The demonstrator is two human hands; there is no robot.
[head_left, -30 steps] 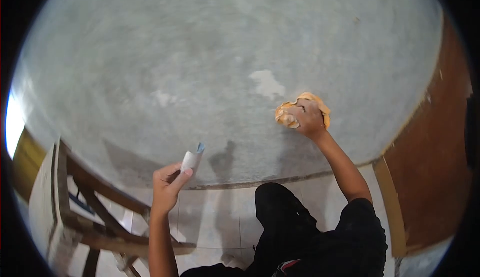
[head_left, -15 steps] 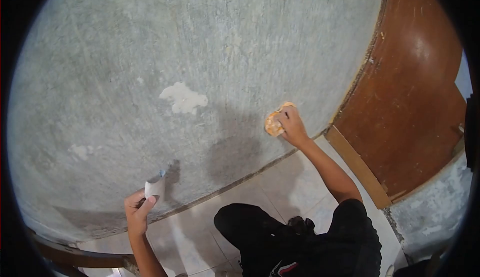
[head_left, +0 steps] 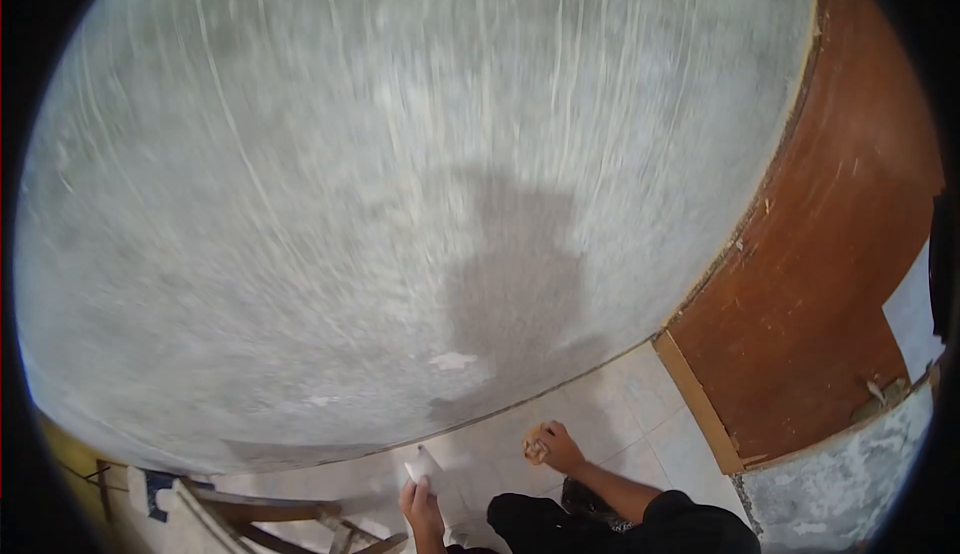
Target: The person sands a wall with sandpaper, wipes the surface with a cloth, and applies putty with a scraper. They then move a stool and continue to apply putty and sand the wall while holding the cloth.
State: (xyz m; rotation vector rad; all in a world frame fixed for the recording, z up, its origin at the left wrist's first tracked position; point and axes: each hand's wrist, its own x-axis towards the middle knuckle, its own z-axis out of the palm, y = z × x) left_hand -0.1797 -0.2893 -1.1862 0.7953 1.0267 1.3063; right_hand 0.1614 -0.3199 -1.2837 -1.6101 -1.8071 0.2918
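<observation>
Low in the view, my left hand is closed around a white folded piece, sheet-like, whose exact kind I cannot make out. To its right, my right hand grips a crumpled orange-and-white wad, either a cloth or a sponge. Both hands appear over the tiled floor, apart from each other. Behind them rises a grey plastered wall, streaked with pale vertical drips and blurred by motion. A small white patch marks its lower part, beside my shadow.
A brown wooden door stands on the right, with a wooden strip at its foot. Pale floor tiles run along the wall's base. At the lower left is a wooden frame-like piece.
The view has tilted up, showing more of the upper wall. My right hand, with the wad, has come off the wall and back toward my body. My left hand still holds the white piece.
</observation>
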